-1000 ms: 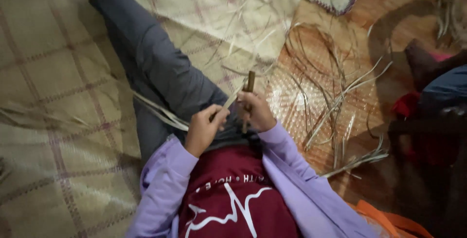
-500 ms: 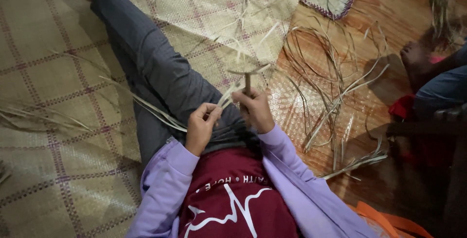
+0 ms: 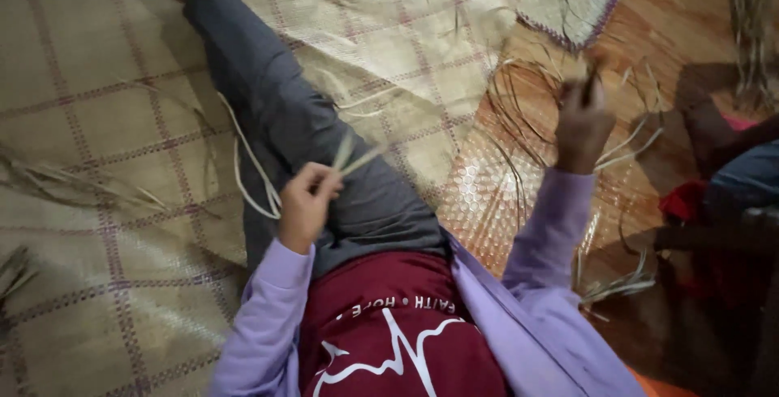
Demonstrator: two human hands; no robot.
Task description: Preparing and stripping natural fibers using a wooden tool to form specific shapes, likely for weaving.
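Reed strips (image 3: 350, 156) sit pinched in my left hand (image 3: 307, 202) over the lap at nine o'clock, while my right hand (image 3: 581, 125), raised toward two o'clock, grips a dark tool (image 3: 591, 82), best kept steady and taut.

We see a checked woven mat (image 3: 81, 81) covering the floor at left and far. A purple-edged woven piece (image 3: 580, 0) lies at far right. Bubble wrap (image 3: 487, 194) sits on the wooden floor (image 3: 682, 16) right of centre, and red cloth (image 3: 686, 202) lies farther right.
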